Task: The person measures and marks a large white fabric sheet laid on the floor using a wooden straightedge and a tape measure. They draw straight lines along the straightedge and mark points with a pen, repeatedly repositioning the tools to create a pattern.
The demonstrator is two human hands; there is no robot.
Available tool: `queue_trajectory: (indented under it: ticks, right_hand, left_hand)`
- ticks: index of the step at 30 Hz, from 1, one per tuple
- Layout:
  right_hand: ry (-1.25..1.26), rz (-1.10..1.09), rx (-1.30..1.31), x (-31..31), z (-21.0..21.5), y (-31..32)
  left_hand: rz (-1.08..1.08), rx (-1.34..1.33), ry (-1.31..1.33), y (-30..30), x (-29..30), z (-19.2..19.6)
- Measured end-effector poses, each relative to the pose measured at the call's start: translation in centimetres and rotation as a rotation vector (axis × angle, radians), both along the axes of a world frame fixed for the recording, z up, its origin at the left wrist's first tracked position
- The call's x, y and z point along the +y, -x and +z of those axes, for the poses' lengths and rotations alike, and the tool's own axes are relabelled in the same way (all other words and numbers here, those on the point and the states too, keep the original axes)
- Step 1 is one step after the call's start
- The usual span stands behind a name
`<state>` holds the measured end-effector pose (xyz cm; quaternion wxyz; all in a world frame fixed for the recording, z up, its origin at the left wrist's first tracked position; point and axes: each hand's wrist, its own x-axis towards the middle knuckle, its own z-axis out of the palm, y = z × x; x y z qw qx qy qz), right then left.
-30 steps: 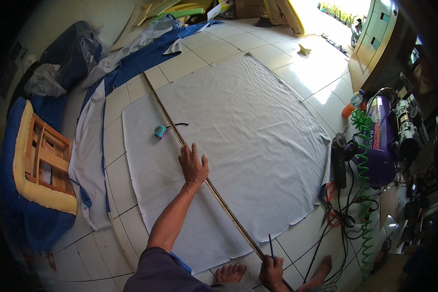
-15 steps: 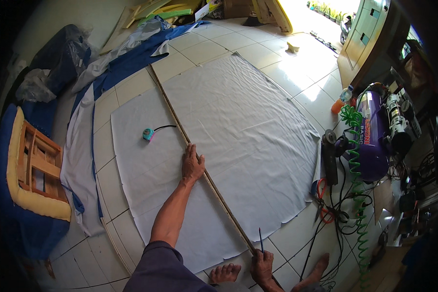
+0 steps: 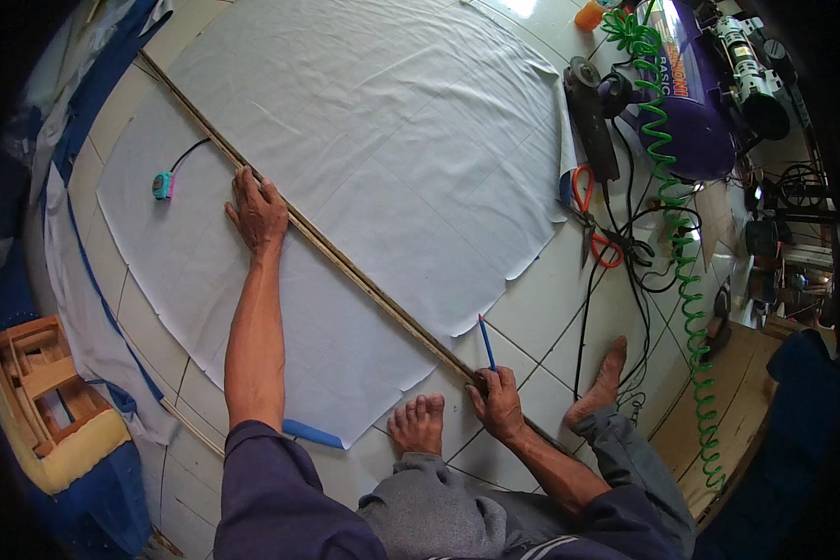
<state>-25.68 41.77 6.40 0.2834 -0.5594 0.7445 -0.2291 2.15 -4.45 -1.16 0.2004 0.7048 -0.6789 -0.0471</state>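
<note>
Both hands are down on the long thin wooden strip, which is laid diagonally across the white fabric sheet on the tiled floor. Flat pressure is applied by the open left hand; a blue pencil is gripped upright by the right hand at the strip's near end. A turquoise tape measure is seen left, orange-handled scissors right.

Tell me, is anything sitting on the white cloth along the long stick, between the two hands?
Nothing visible is. Between the left hand pressing the wooden stick and the right hand holding the blue pencil, only white cloth shows. The tape measure lies off to the side.
</note>
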Motion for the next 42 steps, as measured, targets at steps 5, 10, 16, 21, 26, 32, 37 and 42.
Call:
queue_trajectory:
  ticks: [5,10,16,21,26,32,37,42]
  right_hand:
    - [0.039,-0.022,0.026,-1.0,0.0,1.1]
    - [0.002,-0.012,0.062,-0.6,-0.4,1.8]
    - [-0.029,0.015,0.061,-0.5,-0.2,1.7]
    - [0.076,0.049,0.099,-0.6,-0.7,1.9]
    - [0.094,0.033,0.085,-0.5,-0.7,2.1]
    - [0.126,0.024,0.092,-1.7,1.1,2.5]
    - [0.071,0.056,0.068,-2.1,2.0,2.9]
    - [0.268,0.238,0.168,-6.8,4.1,3.0]
  left_hand:
    - [0.004,-0.009,-0.105,0.2,0.3,1.4]
    - [0.004,-0.031,-0.079,0.3,0.2,0.6]
    - [0.039,-0.131,-0.047,0.2,0.2,-0.2]
    - [0.020,-0.096,-0.078,0.7,0.6,1.0]
    - [0.019,-0.058,-0.091,1.1,0.8,1.8]
    - [0.021,-0.062,-0.059,1.1,0.9,1.4]
    - [0.011,-0.060,-0.077,1.2,0.7,1.8]
    - [-0.020,-0.119,-0.117,0.7,0.6,2.7]
